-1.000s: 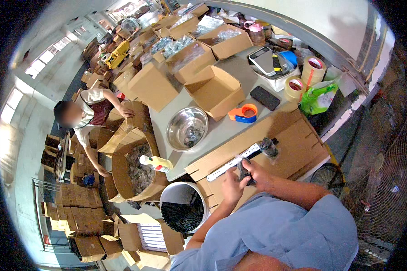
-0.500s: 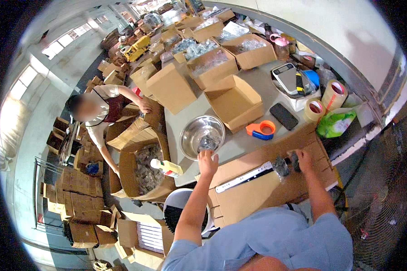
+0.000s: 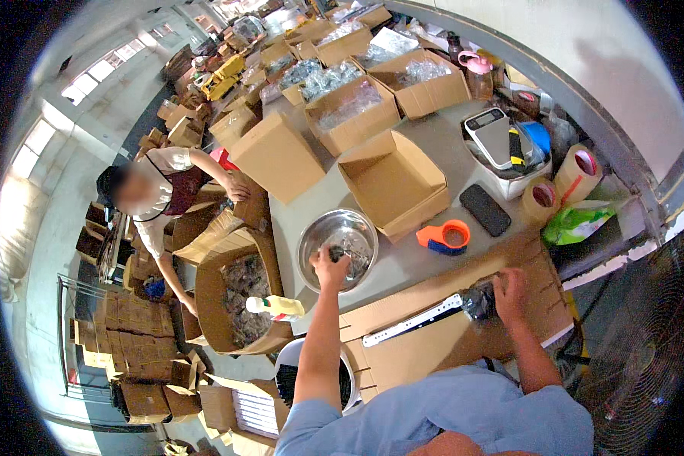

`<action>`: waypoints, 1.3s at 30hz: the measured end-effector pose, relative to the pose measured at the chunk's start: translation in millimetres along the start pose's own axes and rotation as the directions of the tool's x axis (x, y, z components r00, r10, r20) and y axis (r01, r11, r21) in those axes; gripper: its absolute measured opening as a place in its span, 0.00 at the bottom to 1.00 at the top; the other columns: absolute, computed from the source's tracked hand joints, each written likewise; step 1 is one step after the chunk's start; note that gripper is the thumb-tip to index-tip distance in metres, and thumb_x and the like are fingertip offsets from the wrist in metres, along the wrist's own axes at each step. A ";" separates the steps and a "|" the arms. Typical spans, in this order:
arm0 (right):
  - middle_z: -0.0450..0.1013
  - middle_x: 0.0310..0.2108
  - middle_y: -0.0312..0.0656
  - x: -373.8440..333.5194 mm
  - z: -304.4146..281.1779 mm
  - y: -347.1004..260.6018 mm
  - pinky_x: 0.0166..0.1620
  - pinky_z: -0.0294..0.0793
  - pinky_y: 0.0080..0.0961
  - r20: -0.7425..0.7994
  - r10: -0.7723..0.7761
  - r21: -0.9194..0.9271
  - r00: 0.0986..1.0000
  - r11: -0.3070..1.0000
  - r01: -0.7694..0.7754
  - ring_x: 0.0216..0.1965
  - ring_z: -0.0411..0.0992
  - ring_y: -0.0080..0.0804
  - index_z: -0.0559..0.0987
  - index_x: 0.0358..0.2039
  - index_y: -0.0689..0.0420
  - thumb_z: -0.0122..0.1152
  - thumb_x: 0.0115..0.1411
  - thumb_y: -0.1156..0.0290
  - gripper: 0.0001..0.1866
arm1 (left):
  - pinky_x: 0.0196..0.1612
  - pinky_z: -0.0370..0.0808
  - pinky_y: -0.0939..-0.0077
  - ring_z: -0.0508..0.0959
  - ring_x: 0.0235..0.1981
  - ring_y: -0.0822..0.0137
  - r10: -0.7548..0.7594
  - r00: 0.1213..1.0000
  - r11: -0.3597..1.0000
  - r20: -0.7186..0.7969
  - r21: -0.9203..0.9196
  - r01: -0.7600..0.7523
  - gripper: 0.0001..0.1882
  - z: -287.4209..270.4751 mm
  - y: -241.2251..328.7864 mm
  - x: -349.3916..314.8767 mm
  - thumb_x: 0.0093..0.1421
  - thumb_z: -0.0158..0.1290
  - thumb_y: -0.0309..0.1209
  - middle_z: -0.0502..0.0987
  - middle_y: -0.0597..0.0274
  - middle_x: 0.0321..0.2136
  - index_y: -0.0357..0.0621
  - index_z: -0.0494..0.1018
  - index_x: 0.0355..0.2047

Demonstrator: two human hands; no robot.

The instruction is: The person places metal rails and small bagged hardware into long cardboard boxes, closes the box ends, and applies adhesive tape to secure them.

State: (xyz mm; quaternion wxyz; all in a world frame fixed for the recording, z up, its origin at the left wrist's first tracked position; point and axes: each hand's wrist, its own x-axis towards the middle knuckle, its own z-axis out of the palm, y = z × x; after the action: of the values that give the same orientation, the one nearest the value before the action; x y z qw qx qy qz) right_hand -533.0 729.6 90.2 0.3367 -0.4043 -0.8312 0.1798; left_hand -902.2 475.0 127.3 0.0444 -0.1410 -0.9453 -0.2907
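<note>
My left hand (image 3: 330,270) is inside a shiny steel bowl (image 3: 305,242), fingers closed round something small and dark that I cannot make out. Several small clear packets (image 3: 359,249) lie in the bowl beside it. On a flat cardboard sheet (image 3: 403,351) in front of me lies a white metal rail with holes (image 3: 418,319), dark along one edge. A dark, shiny plastic bag (image 3: 477,302) covers the rail's right end. My right hand (image 3: 511,293) has its fingers curled at the bag's right edge, seemingly gripping it.
An open carton (image 3: 394,182), an orange-and-blue tape dispenser (image 3: 444,237), a phone (image 3: 486,210) and a scale (image 3: 490,137) are beyond the sheet. A bottle (image 3: 275,306) stands by a carton of packets (image 3: 243,346). Another person (image 3: 171,186) reaches among cartons at left.
My left hand has moved from the bowl's near rim further into it. My right hand has come slightly nearer to me, and the bag now lies more spread at the rail's end.
</note>
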 end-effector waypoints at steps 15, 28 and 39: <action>0.65 0.42 0.37 -16.1 -2.8 -111.0 0.46 0.67 0.26 0.671 -0.408 0.738 0.618 0.442 -0.510 0.44 0.64 0.25 0.66 0.49 0.55 0.67 0.46 0.69 0.29 | 0.49 0.68 0.62 0.70 0.48 0.61 0.264 0.266 0.751 0.927 -0.371 0.546 0.41 -59.4 103.2 -154.8 0.58 0.32 0.64 0.71 0.53 0.46 0.38 0.65 0.51; 0.38 0.63 0.60 37.1 -30.0 42.4 0.60 0.38 0.59 0.681 0.423 -0.257 0.598 0.903 -0.345 0.63 0.39 0.62 0.46 0.64 0.42 0.49 0.51 0.36 0.46 | 0.58 0.53 0.48 0.53 0.60 0.43 -0.112 0.847 0.935 0.519 0.344 -0.087 0.34 52.8 32.2 20.8 0.52 0.50 0.50 0.46 0.41 0.61 0.51 0.60 0.57; 0.36 0.65 0.50 11.5 -31.5 -22.9 0.58 0.34 0.65 0.671 0.058 -0.229 0.740 0.965 0.131 0.63 0.32 0.62 0.55 0.61 0.36 0.57 0.47 0.41 0.42 | 0.44 0.66 0.63 0.68 0.39 0.53 0.058 0.995 0.953 -0.084 -0.292 -0.080 0.08 31.5 18.5 26.0 0.42 0.55 0.28 0.69 0.50 0.34 0.36 0.72 0.23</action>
State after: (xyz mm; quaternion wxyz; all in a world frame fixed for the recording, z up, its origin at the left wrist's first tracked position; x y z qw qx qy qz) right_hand -528.6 725.6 130.3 -0.0383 -0.3365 -0.9204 0.1956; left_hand -921.7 513.6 115.5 0.0683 -0.1681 -0.8836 -0.4316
